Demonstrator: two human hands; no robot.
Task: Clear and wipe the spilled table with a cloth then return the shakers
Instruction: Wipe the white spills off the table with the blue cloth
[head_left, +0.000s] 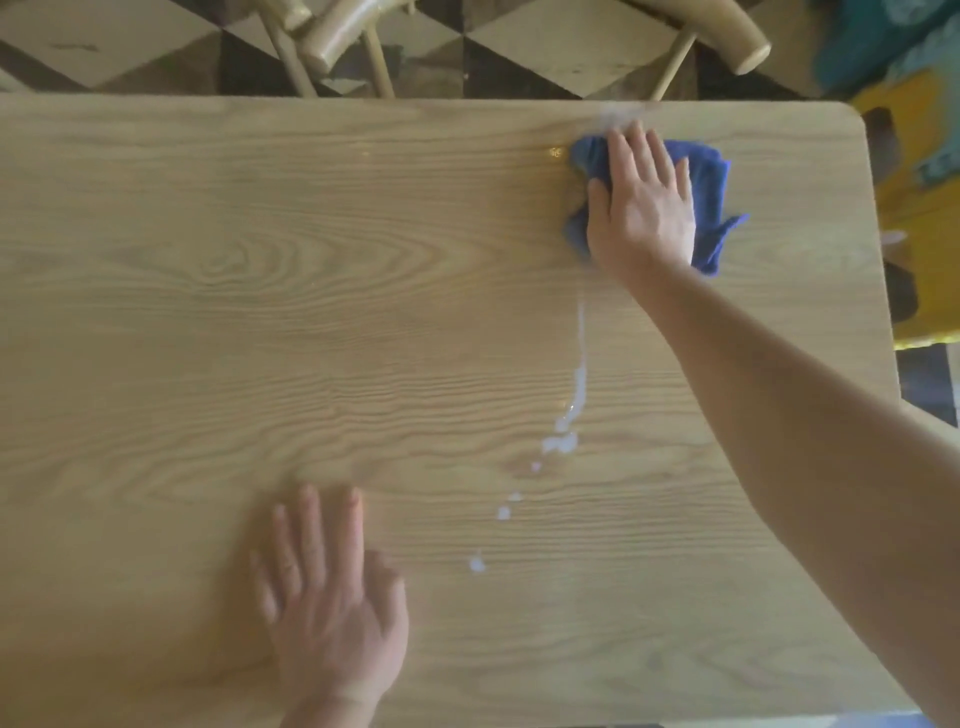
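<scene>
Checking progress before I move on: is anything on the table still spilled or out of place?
Yes. A white liquid trail still runs down the table, from below the right hand, which presses the blue cloth, to drops near the left hand. No shakers are in view.

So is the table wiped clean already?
No, a trail of white liquid still lies on the table, nearer the person than the blue cloth.
</scene>
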